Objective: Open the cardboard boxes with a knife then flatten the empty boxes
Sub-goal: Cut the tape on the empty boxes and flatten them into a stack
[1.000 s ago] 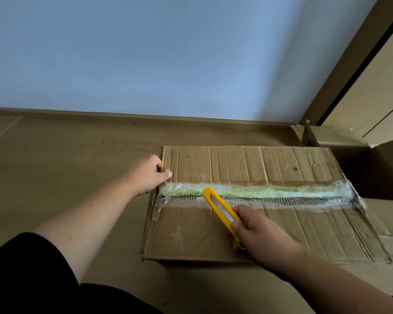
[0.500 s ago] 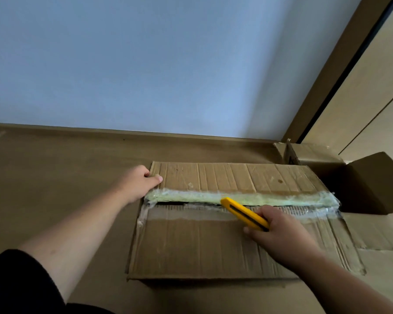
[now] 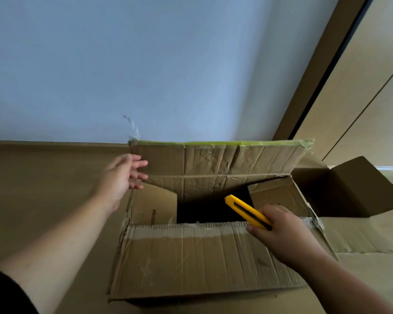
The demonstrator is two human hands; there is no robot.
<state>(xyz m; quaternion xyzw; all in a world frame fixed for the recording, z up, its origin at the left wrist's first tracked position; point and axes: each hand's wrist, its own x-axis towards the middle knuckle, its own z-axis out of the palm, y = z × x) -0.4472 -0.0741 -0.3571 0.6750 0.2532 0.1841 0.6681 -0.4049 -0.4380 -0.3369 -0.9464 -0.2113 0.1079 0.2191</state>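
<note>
A creased, corrugated cardboard box fills the lower centre, its far flap upright and edged with green tape. My left hand hangs released beside that flap; my right hand grasps a yellow plastic knife. Another opened box sits at right.

Plain pale blue-grey painted wall across the far side, smooth and evenly lit, slightly darker toward the right. Light brown wooden floor below, meeting the wall at a low brown skirting strip. At far right, tan wooden door frame with a dark gap, then beige panelled door.
</note>
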